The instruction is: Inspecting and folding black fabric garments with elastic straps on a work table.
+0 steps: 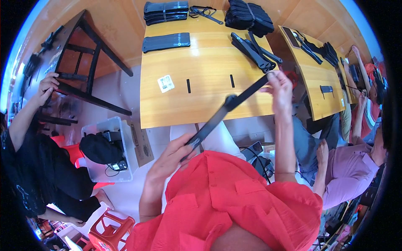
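A long black strap (249, 93) with a dark round slider partway along it is stretched slantwise in front of me, above the near part of the yellow wooden table (167, 113). My left hand (169, 157) is closed round its lower end, close to my red shirt. Up at the right, my right hand (279, 85) pinches the other end between thumb and fingers. Just beyond that hand lies a loose pile of black straps (253, 52). Two short black strips (188, 86) and a white label sheet (166, 83) lie flat on the tabletop.
Flat black bundles (166, 42) and a tied black bundle (249, 17) sit farther back. A clear bin (127, 146) and red stool (111, 232) stand at left. A person in black touches a dark table frame (94, 71); others sit by a second table (312, 79).
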`<state>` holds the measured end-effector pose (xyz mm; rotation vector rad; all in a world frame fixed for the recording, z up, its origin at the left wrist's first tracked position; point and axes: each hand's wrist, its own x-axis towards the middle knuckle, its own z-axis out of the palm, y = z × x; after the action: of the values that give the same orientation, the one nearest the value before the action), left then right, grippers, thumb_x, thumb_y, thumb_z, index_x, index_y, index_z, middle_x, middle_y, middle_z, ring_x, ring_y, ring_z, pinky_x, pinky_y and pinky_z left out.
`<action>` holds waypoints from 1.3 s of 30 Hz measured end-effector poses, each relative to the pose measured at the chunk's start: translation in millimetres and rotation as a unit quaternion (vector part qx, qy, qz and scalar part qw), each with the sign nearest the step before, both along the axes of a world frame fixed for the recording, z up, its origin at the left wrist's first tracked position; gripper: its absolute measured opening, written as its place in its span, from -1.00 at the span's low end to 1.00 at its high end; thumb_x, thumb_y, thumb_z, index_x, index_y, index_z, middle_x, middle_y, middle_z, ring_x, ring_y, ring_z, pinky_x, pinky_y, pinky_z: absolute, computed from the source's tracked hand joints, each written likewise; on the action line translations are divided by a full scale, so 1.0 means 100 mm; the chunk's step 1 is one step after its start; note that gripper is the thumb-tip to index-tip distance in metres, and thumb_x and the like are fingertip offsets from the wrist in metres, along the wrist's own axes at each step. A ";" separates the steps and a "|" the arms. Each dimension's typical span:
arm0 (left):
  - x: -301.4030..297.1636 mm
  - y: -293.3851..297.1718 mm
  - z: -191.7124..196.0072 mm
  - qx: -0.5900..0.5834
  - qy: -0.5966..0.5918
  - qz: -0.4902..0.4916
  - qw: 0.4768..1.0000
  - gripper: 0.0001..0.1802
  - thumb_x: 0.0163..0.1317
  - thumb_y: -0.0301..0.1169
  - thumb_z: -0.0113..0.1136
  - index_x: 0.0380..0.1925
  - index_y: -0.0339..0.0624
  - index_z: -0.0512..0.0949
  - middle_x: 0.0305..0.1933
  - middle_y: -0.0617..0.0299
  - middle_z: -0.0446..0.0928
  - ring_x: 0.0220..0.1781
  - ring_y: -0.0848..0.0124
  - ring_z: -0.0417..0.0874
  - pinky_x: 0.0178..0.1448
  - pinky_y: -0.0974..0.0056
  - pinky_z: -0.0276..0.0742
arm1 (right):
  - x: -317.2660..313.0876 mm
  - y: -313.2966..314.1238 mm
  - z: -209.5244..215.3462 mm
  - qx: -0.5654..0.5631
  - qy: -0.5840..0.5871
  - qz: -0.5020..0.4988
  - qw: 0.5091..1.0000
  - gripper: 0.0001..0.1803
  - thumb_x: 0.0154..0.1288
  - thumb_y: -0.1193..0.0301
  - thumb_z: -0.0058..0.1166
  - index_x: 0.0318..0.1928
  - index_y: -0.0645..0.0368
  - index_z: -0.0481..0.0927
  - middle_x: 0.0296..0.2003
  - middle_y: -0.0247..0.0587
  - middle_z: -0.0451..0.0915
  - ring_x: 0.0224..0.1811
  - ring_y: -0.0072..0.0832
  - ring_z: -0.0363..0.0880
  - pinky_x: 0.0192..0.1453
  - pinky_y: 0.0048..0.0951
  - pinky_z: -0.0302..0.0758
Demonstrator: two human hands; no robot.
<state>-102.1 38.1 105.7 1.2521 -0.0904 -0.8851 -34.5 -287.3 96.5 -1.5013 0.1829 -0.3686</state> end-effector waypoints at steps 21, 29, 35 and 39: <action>0.42 0.31 -0.84 -0.004 0.019 0.395 0.918 -0.72 0.23 -0.43 0.04 -0.07 -0.30 0.41 -0.42 0.29 0.52 -0.47 0.64 0.44 -0.35 0.50 0.33 | -0.29 -0.45 0.39 -0.123 0.009 0.184 0.975 -0.86 0.20 0.52 0.00 -0.26 0.31 0.57 -0.62 -0.29 0.54 -0.60 -0.60 0.53 -0.47 -0.62 0.45; 0.61 0.01 -1.17 0.292 -0.150 0.431 0.840 -0.54 0.05 -0.46 0.25 -0.06 -0.33 0.31 -0.46 0.21 0.44 -0.56 0.49 0.44 -0.43 0.37 0.39 | -0.39 -0.03 0.22 0.003 0.032 0.212 0.977 -0.84 0.05 0.56 0.17 -0.31 0.34 0.56 -0.39 -0.18 0.58 -0.34 -0.52 0.61 -0.20 -0.52 0.58; 0.56 -0.15 -0.92 0.564 -0.349 0.383 0.643 -0.50 -0.02 -0.47 0.29 -0.05 -0.33 0.37 -0.22 0.05 0.43 -0.26 0.38 0.50 -0.16 0.31 0.48 | -0.39 0.01 0.05 -0.063 0.113 0.208 0.970 -0.80 -0.03 0.65 0.20 -0.31 0.29 0.58 -0.46 -0.34 0.54 -0.42 -0.67 0.49 -0.32 -0.66 0.41; 0.48 -0.49 -0.47 0.290 -0.516 0.273 0.758 -0.55 -0.03 -0.37 0.31 -0.12 -0.30 0.45 -0.19 0.07 0.43 -0.18 0.21 0.43 -0.18 0.23 0.39 | -0.36 0.21 0.09 -0.199 0.097 0.280 0.934 -0.77 -0.07 0.64 0.22 -0.31 0.21 0.62 -0.54 -0.48 0.52 -0.48 -0.81 0.41 -0.44 -0.71 0.31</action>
<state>-54.1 -11.3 58.9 2.0965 -0.3221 0.4251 -70.9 -266.7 105.0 -1.9101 -0.1809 0.2190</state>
